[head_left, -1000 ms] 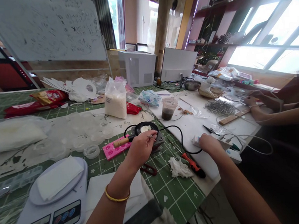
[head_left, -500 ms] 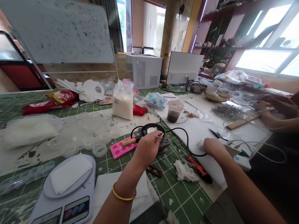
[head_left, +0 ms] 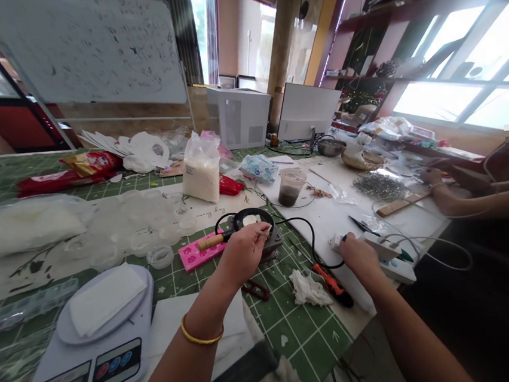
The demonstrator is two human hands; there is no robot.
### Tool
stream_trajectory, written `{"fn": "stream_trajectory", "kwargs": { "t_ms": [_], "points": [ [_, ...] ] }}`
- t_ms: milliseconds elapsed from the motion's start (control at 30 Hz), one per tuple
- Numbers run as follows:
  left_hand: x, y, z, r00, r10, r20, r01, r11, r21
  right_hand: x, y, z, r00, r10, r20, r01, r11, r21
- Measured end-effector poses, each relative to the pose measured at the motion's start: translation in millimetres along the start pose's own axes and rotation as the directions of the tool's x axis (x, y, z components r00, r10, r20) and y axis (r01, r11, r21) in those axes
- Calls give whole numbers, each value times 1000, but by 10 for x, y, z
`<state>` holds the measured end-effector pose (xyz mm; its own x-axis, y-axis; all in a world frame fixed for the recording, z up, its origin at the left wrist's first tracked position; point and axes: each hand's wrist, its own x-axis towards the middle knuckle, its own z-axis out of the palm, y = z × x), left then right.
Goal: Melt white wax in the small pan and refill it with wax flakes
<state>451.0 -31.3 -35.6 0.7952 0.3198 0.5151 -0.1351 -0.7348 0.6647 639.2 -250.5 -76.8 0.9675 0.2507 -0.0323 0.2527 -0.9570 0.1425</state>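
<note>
My left hand [head_left: 243, 253] is closed in a pinch over the right side of a small black pan [head_left: 270, 218]. Something small and pale sticks out of its fingertips, too small to name. White lumps [head_left: 252, 220] lie in the pan, whose wooden handle [head_left: 211, 241] points left. Under the pan is a small dark heater [head_left: 273, 249], with a black cable [head_left: 312, 233] running right. My right hand [head_left: 360, 257] is curled near that cable's far end, against a white block [head_left: 335, 241] beside a power strip [head_left: 399, 268]. What its fingers grip is hidden.
A pink mould [head_left: 191, 256] lies under the pan handle. Nearby are an orange screwdriver [head_left: 330, 280], crumpled tissue [head_left: 309, 288], a cup of dark stuff [head_left: 291, 190], a bag of white grains [head_left: 201, 175] and a kitchen scale [head_left: 90, 351]. Another person's arm [head_left: 462, 198] reaches in from the right.
The view has shifted slightly, so things sit a little further left. My right hand has turned, with its thumb and curled fingers now showing by the white block. My left hand keeps its pinch.
</note>
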Motion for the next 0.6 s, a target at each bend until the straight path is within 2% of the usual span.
{"fn": "stream_trajectory", "kwargs": {
  "t_ms": [100, 233, 300, 333, 367, 400, 433, 467, 500, 533, 567, 600],
  "points": [
    [1, -10, 7, 1000, 17, -10, -17, 1000, 14, -36, 24, -51, 1000, -6, 11, 5, 1000, 21],
    [8, -22, 20, 995, 98, -35, -97, 995, 33, -253, 8, -324, 999, -40, -5, 41, 998, 56],
    [10, -20, 25, 992, 126, -29, -124, 991, 59, -450, -93, -507, 972, -145, -183, 173, 973, 151],
    [10, -18, 29, 991, 130, -20, -129, 989, 71, -556, -176, -592, 936, -229, -269, 294, 927, 235],
    [8, -17, 33, 991, 131, -8, -130, 988, 80, -658, -280, -667, 876, -334, -348, 446, 834, 324],
    [4, -17, 41, 991, 131, 4, -131, 988, 87, -748, -400, -728, 788, -433, -437, 600, 700, 389],
    [-2, -20, 51, 991, 131, 19, -132, 987, 93, -822, -531, -776, 680, -518, -518, 730, 545, 413],
    [-9, -26, 64, 991, 131, 33, -134, 986, 98, -876, -664, -811, 571, -578, -583, 821, 407, 401],
    [-16, -34, 79, 991, 126, 41, -130, 987, 97, -909, -792, -836, 471, -605, -643, 882, 305, 359],
    [-22, -43, 95, 993, 116, 36, -119, 989, 89, -923, -908, -854, 406, -614, -677, 914, 258, 315],
    [-25, -51, 109, 994, 104, 20, -105, 992, 75, -920, -1008, -870, 364, -622, -693, 931, 240, 274],
    [-25, -55, 118, 995, 96, 0, -96, 994, 54, -903, -1088, -885, 342, -621, -705, 939, 242, 243]
  ]
}}
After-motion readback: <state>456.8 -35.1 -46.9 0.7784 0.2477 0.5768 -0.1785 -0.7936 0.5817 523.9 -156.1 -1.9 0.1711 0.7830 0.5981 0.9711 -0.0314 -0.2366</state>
